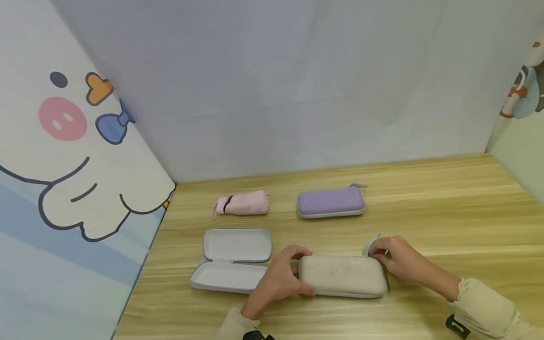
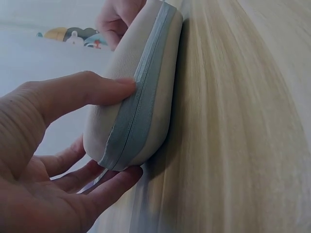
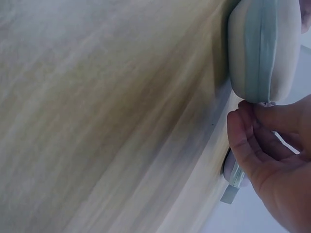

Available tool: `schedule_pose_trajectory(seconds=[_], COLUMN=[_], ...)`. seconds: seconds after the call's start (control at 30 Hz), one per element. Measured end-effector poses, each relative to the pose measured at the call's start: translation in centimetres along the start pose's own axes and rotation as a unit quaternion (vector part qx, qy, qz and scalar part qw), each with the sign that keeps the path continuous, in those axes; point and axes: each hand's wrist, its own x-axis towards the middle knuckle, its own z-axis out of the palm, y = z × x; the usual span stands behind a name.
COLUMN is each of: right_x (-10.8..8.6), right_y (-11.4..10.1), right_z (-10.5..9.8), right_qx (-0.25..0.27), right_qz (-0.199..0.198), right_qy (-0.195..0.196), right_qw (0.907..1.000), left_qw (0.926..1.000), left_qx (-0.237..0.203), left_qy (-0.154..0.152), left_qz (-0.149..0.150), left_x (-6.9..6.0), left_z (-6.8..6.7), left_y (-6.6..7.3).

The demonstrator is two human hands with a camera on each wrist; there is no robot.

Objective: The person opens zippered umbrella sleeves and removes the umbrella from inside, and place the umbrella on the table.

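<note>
A beige zip case lies closed on the wooden table, its pale blue-grey zip band running round the side. My left hand grips the case's left end, thumb on the near side and fingers round the far side. At the far right corner my right hand pinches the grey zip pull between thumb and fingers. In the right wrist view the fingertips of that hand meet at the end of the zip band, and the pull is mostly hidden.
An open grey-white case lies left, partly behind my left hand. Farther back are a pink folded umbrella and a closed purple case. A pale curtain wall stands behind the table, with a cartoon-printed panel at the left.
</note>
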Motion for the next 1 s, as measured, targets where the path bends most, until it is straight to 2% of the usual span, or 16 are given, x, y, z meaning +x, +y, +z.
schedule_pose_trajectory(seconds=[0.4,1.0], right_x=[-0.43,-0.98], right_y=[-0.32,-0.32], right_z=[-0.04,0.14], right_qx=[0.009,0.009], right_qz=[-0.033,-0.018], right_qy=[0.059,0.087], right_qw=[0.9977,0.9960], left_qw=[1.0000,0.9994], left_qx=[-0.006,0.020], left_qy=[0.004,0.027], left_qz=[0.000,0.000], left_x=[-0.09,-0.34], left_z=[-0.03,-0.10], left_y=[0.04,0.02])
